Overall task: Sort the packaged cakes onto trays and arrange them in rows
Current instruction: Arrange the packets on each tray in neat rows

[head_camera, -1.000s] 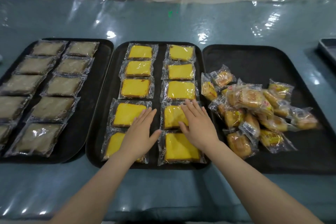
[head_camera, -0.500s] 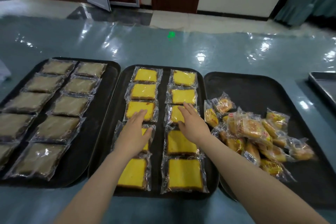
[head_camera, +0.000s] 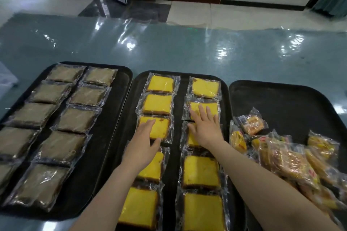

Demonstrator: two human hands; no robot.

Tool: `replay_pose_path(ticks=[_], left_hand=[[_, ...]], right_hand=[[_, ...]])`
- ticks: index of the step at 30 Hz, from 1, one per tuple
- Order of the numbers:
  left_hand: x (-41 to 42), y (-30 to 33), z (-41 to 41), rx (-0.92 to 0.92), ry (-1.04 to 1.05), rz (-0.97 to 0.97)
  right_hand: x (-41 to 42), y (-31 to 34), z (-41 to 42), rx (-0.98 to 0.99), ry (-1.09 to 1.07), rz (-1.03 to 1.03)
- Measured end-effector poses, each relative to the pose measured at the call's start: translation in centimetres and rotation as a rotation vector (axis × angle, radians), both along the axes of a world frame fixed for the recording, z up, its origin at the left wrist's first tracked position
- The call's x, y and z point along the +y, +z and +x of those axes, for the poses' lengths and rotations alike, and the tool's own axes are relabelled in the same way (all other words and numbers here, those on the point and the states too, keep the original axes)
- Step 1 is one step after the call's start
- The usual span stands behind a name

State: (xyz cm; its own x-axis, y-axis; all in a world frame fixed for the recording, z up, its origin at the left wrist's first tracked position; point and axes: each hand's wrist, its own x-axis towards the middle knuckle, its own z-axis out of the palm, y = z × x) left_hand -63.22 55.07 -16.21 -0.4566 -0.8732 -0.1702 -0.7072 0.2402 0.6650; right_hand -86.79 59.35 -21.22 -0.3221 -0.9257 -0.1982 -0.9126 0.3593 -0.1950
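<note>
Three black trays lie side by side. The middle tray holds two rows of yellow packaged cakes. My left hand lies flat, fingers straight, on the third cake of the left row. My right hand rests flat across the second and third cakes of the right row. The left tray carries two rows of brown packaged cakes. On the right tray sits a loose heap of small orange packaged cakes.
The trays stand on a glossy blue-grey table covered in clear plastic. Beyond the table's far edge are a tiled floor, an open door and a wall. A pale object shows at the left edge.
Both hands have slid farther up the middle tray, from the fourth cakes toward the second and third ones. The camera has come closer and tilted up.
</note>
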Motion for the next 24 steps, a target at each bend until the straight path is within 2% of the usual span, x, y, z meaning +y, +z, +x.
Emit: replay_pose_path(ticks=[13, 24], left_hand=[[-0.2, -1.6, -1.2, -0.019, -0.045, 0.028], [0.3, -1.0, -0.4, 0.010, -0.045, 0.026]], right_hand=[[0.9, -1.6, -0.3, 0.064, -0.017, -0.007], [2.2, 0.4, 1.6, -0.027, 0.029, -0.052]])
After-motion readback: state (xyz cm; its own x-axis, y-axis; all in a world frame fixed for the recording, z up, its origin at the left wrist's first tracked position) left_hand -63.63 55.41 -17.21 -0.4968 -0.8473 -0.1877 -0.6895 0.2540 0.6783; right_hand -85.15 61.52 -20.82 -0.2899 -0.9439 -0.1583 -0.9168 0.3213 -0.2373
